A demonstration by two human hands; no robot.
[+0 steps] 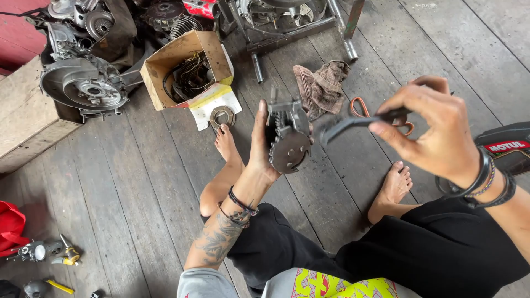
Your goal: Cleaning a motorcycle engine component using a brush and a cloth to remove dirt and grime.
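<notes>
Left hand gripping grey metal toothed gear assembly, upright, above the plank floor | right hand pinching dark slim tool, long axis lying level, tip pointing left, nearing the assembly's right side.

Left hand: raised upright, gripping a dark metal gear assembly.
Right hand: pinching a black tool, possibly a wrench, its tip near the assembly.
Floor: grey planks; open cardboard box, crumpled rag.
</notes>
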